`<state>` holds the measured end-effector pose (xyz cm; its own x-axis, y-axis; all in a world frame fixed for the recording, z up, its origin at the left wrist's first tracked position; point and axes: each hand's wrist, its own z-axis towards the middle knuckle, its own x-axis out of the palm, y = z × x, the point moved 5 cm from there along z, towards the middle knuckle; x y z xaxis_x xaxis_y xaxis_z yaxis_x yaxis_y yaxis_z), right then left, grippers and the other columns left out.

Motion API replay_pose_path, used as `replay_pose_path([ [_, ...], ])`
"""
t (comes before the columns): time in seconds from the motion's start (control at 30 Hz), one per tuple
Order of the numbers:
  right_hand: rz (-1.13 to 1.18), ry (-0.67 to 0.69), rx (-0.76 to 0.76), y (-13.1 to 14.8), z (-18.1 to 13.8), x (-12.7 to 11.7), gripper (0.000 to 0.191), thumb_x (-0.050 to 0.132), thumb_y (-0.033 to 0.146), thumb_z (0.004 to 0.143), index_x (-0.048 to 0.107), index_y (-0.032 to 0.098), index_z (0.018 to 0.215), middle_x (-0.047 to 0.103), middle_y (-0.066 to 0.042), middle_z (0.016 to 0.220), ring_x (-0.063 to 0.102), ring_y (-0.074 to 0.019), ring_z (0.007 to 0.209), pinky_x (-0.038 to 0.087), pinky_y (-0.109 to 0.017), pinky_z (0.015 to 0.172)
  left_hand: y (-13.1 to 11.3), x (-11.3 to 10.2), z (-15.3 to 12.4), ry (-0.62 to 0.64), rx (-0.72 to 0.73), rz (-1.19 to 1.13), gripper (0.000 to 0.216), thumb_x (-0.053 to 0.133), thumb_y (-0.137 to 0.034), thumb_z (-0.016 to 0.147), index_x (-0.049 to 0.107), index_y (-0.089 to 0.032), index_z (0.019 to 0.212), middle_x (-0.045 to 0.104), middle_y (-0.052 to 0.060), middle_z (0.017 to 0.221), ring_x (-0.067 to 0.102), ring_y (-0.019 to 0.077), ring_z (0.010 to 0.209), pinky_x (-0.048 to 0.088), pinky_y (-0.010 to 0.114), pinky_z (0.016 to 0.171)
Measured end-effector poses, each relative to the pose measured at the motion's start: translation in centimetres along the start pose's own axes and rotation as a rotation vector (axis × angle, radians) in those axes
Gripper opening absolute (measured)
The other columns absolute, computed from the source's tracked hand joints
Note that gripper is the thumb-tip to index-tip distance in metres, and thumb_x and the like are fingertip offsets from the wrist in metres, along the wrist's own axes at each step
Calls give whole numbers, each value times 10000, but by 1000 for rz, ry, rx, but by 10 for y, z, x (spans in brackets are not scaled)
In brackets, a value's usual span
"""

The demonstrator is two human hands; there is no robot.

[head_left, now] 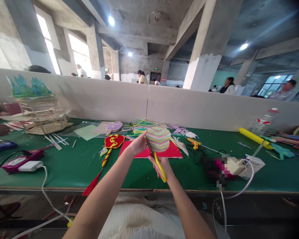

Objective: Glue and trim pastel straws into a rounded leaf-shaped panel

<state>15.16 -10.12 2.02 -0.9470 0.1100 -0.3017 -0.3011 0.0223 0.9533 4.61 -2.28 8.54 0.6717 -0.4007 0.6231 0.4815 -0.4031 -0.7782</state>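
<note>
My left hand (pixel 140 143) grips the left edge of a rounded piece (pixel 159 137) with wavy pastel stripes, held up above the table. In my right hand (pixel 164 166) is a pair of scissors (pixel 159 166) with yellow handles; the blades point up along the left edge of the striped piece, close to my left fingers. Whether the blades touch the piece is hard to see. Under both hands lies a red sheet (pixel 171 152). Left of it is a red fan-shaped piece (pixel 114 141) with a yellow twisted handle and a red tassel (pixel 92 184).
Colored strips (pixel 139 124) lie behind the striped piece. A yellow glue gun (pixel 194 142) sits to the right. Power strips (pixel 22 161) with trailing cables flank the work area. A stick-built model (pixel 43 116) stands left; a plastic bottle (pixel 266 121) stands right. A white partition (pixel 109 103) runs behind.
</note>
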Motion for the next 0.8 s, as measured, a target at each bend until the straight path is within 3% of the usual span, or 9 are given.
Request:
replay_pose_path([
  [0.13, -25, 0, -39, -2, 3, -3, 499, 615, 632, 678, 396, 222, 498, 364, 73, 341, 386, -86, 255, 330, -200, 249, 14, 0, 1, -48, 162, -37, 202, 490, -99, 897, 662, -115, 1002, 745, 74, 873, 688, 135, 800, 511, 194, 773],
  [0.27, -65, 21, -71, -4, 6, -9, 467, 622, 620, 680, 437, 218, 531, 435, 49, 385, 447, -103, 300, 341, -201, 280, 21, 1, 3, -58, 235, -53, 204, 545, -65, 852, 660, -116, 1012, 737, 88, 941, 674, 176, 920, 501, 251, 865],
  [0.47, -107, 27, -69, -11, 13, -13, 479, 613, 626, 686, 442, 215, 510, 424, 48, 357, 437, -98, 287, 336, -204, 301, 18, -2, 3, -50, 217, -40, 158, 546, -76, 854, 665, -94, 956, 732, 116, 950, 672, 190, 913, 509, 252, 833],
  [0.67, -121, 37, -28, -18, 16, -6, 491, 609, 629, 684, 423, 215, 496, 372, 71, 316, 408, -99, 249, 343, -207, 265, 9, -2, 1, -28, 160, -44, 426, 370, -399, 951, 613, -106, 1143, 728, 126, 977, 680, 222, 867, 524, 278, 680],
  [0.8, -127, 37, -23, -17, 16, -4, 475, 624, 608, 678, 425, 212, 507, 400, 70, 354, 421, -99, 261, 354, -213, 260, 3, -7, 2, -35, 141, -32, 374, 364, -312, 956, 584, -117, 1186, 737, 105, 949, 685, 193, 772, 497, 255, 610],
])
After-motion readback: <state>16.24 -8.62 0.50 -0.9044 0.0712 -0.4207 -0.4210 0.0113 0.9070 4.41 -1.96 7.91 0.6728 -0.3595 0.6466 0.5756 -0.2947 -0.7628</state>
